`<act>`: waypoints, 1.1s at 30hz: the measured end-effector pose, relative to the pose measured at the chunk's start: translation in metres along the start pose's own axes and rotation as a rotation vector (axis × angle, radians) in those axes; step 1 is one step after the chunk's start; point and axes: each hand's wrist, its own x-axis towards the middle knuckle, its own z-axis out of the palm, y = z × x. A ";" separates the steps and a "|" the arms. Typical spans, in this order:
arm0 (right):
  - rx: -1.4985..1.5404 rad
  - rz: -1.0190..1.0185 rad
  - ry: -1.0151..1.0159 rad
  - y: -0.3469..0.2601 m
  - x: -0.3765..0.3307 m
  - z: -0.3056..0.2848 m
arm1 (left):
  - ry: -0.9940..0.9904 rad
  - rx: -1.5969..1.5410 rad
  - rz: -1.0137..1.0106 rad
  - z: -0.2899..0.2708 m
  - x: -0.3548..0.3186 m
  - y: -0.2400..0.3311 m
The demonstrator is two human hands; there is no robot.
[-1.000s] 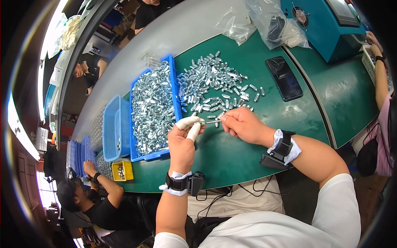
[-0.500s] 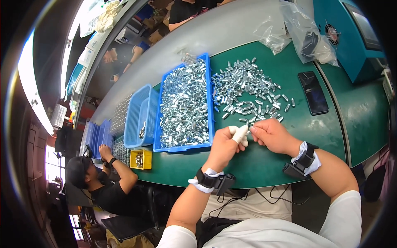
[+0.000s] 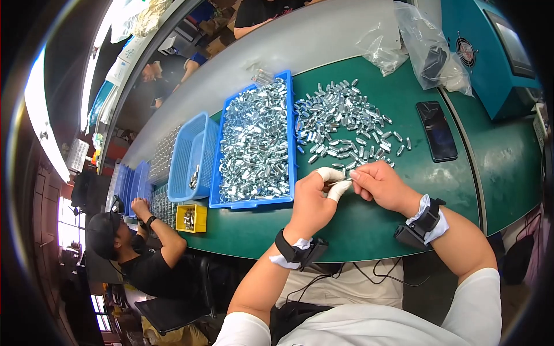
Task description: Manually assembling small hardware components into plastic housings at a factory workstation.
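Green-topped table (image 3: 490, 167); grey bench (image 3: 323, 40) behind; bright windows (image 3: 43, 132) at left

One view only, so nothing was shared with another. The head camera sat above the person's hands and looked steeply down and forward over the green table (image 3: 369, 230). Both forearms entered from the lower edge, the left hand (image 3: 314, 202) and right hand (image 3: 384, 187) close below the lens near the picture's middle. The fisheye took in a wide sweep: the blue tray (image 3: 254, 203) ahead on the left, the teal machine (image 3: 490, 57) at upper right, a seated co-worker (image 3: 144, 254) far left. Straight table edges bent toward the dark rim.
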 end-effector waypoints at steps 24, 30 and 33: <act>0.059 -0.028 0.169 0.006 0.004 -0.002 | -0.162 0.599 0.169 -0.010 0.032 -0.020; 0.015 -0.022 0.147 0.003 0.002 -0.004 | -0.011 -0.504 -0.382 -0.024 0.016 -0.009; -0.002 -0.029 0.123 0.004 0.003 -0.002 | -0.023 -0.568 -0.393 -0.024 0.011 -0.009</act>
